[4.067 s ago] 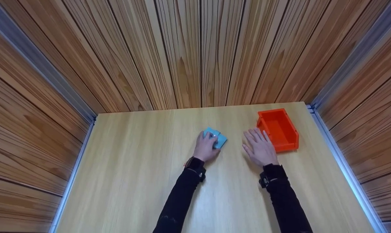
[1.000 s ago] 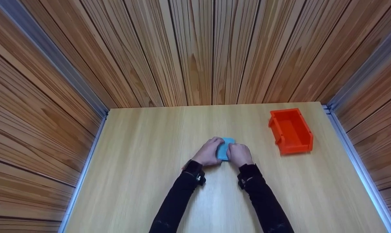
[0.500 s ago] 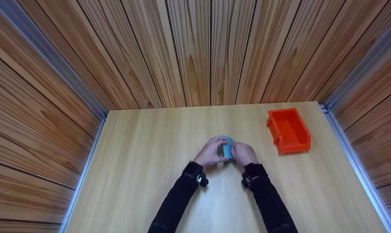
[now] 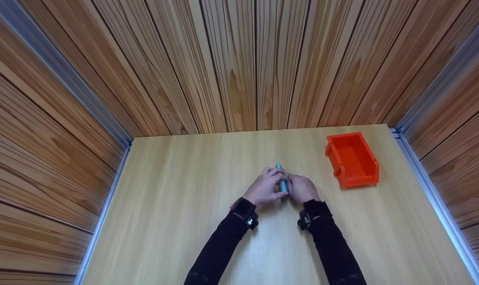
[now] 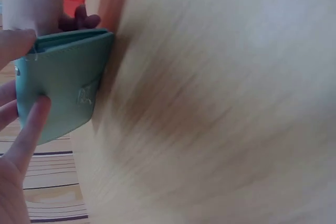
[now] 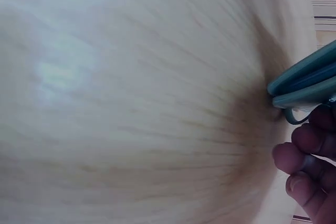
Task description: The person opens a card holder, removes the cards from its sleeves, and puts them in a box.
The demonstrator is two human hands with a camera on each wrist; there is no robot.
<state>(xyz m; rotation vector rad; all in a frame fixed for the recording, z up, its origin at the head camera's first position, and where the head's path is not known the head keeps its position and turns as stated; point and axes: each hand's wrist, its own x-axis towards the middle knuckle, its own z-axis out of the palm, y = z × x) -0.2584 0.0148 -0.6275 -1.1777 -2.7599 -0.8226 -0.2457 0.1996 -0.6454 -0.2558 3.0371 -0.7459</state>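
A small teal wallet (image 4: 283, 186) stands on edge, held upright over the table between both hands. My left hand (image 4: 265, 187) grips it from the left. In the left wrist view, one finger of that hand lies against the outer face of the wallet (image 5: 65, 85), which bears a small emblem. My right hand (image 4: 304, 189) is at the wallet's right side. In the right wrist view, the wallet (image 6: 310, 80) shows its folded layers and a thin loop of strap, with the curled fingers (image 6: 291, 157) right beside that loop; the upper fingertips are at the wallet's edge.
An orange-red bin (image 4: 354, 160) stands at the back right of the light wooden table (image 4: 176, 206). Wood-plank walls (image 4: 239, 79) close off the back and both sides, with metal rails along the table's side edges.
Earlier the left hand alone held the wallet, flatter on the table, with the right hand spread by the bin. Both hands then met at the wallet, which has turned up on edge.
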